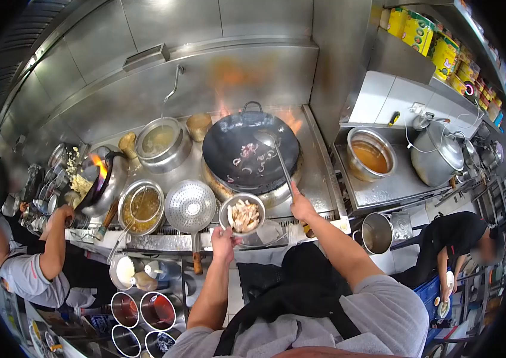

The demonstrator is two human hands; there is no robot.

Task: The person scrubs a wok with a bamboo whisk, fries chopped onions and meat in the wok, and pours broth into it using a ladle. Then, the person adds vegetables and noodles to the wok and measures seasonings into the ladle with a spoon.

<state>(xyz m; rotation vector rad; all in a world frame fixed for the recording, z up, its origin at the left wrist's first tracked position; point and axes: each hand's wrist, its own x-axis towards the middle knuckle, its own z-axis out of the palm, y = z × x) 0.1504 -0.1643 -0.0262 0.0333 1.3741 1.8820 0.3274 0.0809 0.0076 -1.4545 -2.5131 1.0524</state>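
My left hand (223,241) grips the rim of a metal bowl (225,216) filled with pale sliced pieces of food (245,216), held at the near edge of the stove. In my right hand (302,204) is the handle of a long ladle (266,139), whose bowl rests inside the black wok (220,143). Several reddish and pale slices (247,150) lie scattered over the wok's bottom. Flames rise behind the wok on both sides. Just left of the metal bowl, a perforated strainer (190,206) with a wooden handle lies on the stovetop.
A pot of oil with a wire skimmer (140,207) and a lidded-looking steel pot (158,143) stand left. At far left a co-worker (44,262) tosses food over a flaming wok (94,182). A pot of orange liquid (360,172) is right; another person (453,244) bends at lower right.
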